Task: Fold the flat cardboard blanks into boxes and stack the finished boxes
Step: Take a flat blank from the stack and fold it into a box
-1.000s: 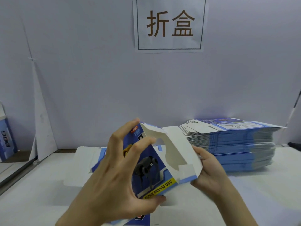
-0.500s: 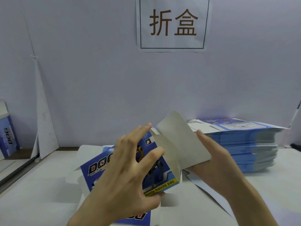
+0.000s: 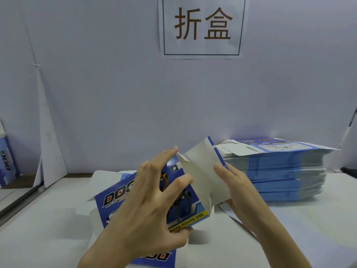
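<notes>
A blue printed cardboard blank (image 3: 114,198) with a robot dog picture lies partly unfolded in front of me. My left hand (image 3: 148,207) holds its printed panel, thumb under the yellow strip, fingers spread over the front. My right hand (image 3: 237,190) presses against the grey inner flap (image 3: 201,171), which stands up and leans to the right. A tall stack of flat blanks (image 3: 276,169) sits at the right, just behind my right hand.
One finished blue box (image 3: 7,161) stands at the far left edge beside a white folded card (image 3: 48,144). A paper sign (image 3: 201,26) hangs on the wall behind. The white table (image 3: 48,229) spreads in front.
The box has been opened out: the grey flap swung up and to the right with my right hand, and the printed panel now lies flatter under my left hand.
</notes>
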A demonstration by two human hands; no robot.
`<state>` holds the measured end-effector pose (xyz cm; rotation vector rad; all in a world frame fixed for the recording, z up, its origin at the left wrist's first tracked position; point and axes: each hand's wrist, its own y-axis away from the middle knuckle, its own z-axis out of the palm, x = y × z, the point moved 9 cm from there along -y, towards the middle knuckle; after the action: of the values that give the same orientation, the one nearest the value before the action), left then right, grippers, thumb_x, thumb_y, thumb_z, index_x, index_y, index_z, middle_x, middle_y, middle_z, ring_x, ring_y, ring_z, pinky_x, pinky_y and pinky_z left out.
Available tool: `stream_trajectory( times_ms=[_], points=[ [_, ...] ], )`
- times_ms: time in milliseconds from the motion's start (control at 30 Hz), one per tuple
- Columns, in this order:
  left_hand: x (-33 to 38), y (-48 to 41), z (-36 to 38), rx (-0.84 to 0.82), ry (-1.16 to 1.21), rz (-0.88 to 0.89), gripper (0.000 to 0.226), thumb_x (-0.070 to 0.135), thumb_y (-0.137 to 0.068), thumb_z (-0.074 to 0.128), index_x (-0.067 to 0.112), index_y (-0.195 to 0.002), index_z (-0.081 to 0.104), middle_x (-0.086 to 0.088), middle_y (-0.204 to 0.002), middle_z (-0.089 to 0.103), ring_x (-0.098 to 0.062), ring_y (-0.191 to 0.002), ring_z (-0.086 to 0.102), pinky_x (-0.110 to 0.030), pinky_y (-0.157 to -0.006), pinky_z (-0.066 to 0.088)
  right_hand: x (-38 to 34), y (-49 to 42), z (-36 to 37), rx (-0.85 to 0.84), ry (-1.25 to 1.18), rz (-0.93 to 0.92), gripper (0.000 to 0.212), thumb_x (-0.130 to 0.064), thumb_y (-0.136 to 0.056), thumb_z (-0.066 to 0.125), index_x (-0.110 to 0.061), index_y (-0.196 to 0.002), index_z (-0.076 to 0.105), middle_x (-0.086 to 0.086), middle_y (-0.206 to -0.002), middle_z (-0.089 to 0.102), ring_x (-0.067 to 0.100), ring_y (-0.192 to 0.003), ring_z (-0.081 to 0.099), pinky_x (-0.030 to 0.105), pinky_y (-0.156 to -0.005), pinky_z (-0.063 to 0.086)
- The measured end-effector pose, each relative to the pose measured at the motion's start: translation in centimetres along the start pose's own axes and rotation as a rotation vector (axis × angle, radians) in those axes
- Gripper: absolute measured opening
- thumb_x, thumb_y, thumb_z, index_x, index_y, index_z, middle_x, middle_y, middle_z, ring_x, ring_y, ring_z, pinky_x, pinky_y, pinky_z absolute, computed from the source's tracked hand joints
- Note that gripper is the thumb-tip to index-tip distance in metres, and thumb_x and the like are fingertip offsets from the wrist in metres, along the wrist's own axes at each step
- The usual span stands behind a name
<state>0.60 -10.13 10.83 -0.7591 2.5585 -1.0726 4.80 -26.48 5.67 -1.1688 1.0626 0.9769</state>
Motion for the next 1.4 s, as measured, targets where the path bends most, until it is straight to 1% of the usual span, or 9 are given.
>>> stream_trajectory(
  times_ms=[233, 367, 533, 700, 833, 1000, 1100, 1200, 1400],
  points=[
    [-0.2, 0.0, 0.4, -0.011, -0.043, 0.032, 0.081, 0.062, -0.056, 0.076, 0.028, -0.122, 0.045, -0.007, -0.147, 0.024, -0.027, -0.127, 0.044, -0.044, -0.081, 0.058, -0.6, 0.3, 1.7, -0.059, 0.007, -0.065, 0.027, -0.054, -0.079, 0.051, -0.050, -0.094, 0.073, -0.005, -0.095, 0.073, 0.011, -0.086, 0.069, 0.035, -0.075, 0.059],
    [-0.6, 0.1, -0.3, -0.008, 0.000, 0.006, 0.079, 0.062, -0.056, 0.072, 0.028, -0.121, 0.046, -0.005, -0.147, 0.024, -0.029, -0.117, 0.055, -0.032, -0.076, 0.059, -0.5, 0.2, 0.6, 0.030, -0.013, -0.067, 0.024, -0.043, -0.084, 0.053, -0.038, -0.094, 0.074, -0.004, -0.090, 0.073, 0.013, -0.082, 0.067, 0.039, -0.069, 0.060],
    [-0.7, 0.1, -0.4, -0.013, 0.008, -0.005, 0.079, 0.061, -0.056, 0.072, 0.029, -0.122, 0.044, -0.003, -0.147, 0.022, -0.030, -0.115, 0.056, -0.031, -0.074, 0.059, -0.9, 0.3, 1.6, -0.077, -0.006, -0.103, 0.026, -0.046, -0.079, 0.055, -0.043, -0.095, 0.075, -0.005, -0.090, 0.072, 0.009, -0.079, 0.068, 0.029, -0.065, 0.059],
    [-1.7, 0.3, -0.9, -0.032, 0.061, -0.062, 0.078, 0.063, -0.055, 0.071, 0.031, -0.122, 0.046, 0.000, -0.149, 0.022, -0.019, -0.116, 0.054, -0.006, -0.075, 0.041, -1.1, 0.3, 1.0, -0.179, -0.126, -0.070, 0.024, -0.031, -0.080, 0.073, -0.037, -0.103, 0.076, -0.002, -0.096, 0.074, 0.009, -0.081, 0.069, 0.025, -0.065, 0.056],
    [-2.6, 0.7, -1.6, 0.006, 0.102, -0.091, 0.080, 0.064, -0.055, 0.073, 0.034, -0.125, 0.046, 0.005, -0.152, 0.016, -0.003, -0.128, 0.034, -0.003, -0.086, 0.032, -1.8, 0.9, 1.5, -0.282, -0.051, -0.142, 0.058, -0.007, -0.072, 0.068, -0.042, -0.118, 0.066, 0.002, -0.107, 0.073, 0.015, -0.093, 0.069, 0.024, -0.077, 0.055],
    [-1.7, 0.3, -1.3, 0.005, 0.079, -0.092, 0.080, 0.062, -0.055, 0.073, 0.029, -0.124, 0.048, -0.001, -0.148, 0.022, -0.017, -0.115, 0.054, -0.003, -0.079, 0.034, -3.6, 1.9, 3.5, -0.217, 0.352, -0.385, 0.082, -0.006, -0.078, 0.055, -0.056, -0.139, 0.038, -0.030, -0.117, 0.059, 0.002, -0.089, 0.062, 0.016, -0.067, 0.051],
    [-1.9, 0.3, -1.6, 0.050, 0.083, -0.080, 0.081, 0.060, -0.056, 0.075, 0.030, -0.125, 0.045, -0.001, -0.146, 0.022, -0.022, -0.117, 0.054, -0.015, -0.081, 0.049, -3.7, 2.7, 4.7, -0.322, 0.456, -0.438, 0.079, -0.010, -0.083, 0.048, -0.064, -0.138, 0.030, -0.040, -0.124, 0.050, 0.000, -0.104, 0.056, 0.019, -0.081, 0.053],
    [-2.2, 0.3, -1.9, 0.082, 0.068, -0.078, 0.082, 0.059, -0.057, 0.076, 0.029, -0.126, 0.043, -0.003, -0.147, 0.020, -0.028, -0.120, 0.052, -0.031, -0.079, 0.059, -3.6, 2.7, 5.0, -0.361, 0.243, -0.377, 0.061, -0.027, -0.087, 0.053, -0.062, -0.134, 0.041, -0.040, -0.127, 0.051, -0.011, -0.114, 0.054, 0.010, -0.085, 0.047],
    [-1.4, 0.1, -1.6, 0.085, 0.044, -0.072, 0.080, 0.063, -0.057, 0.073, 0.028, -0.124, 0.046, -0.003, -0.148, 0.022, -0.024, -0.121, 0.052, -0.021, -0.074, 0.054, -3.0, 2.1, 5.6, -0.230, 0.153, -0.384, 0.042, -0.029, -0.093, 0.047, -0.052, -0.128, 0.057, -0.020, -0.127, 0.062, 0.007, -0.123, 0.056, 0.036, -0.097, 0.053]
  ],
)
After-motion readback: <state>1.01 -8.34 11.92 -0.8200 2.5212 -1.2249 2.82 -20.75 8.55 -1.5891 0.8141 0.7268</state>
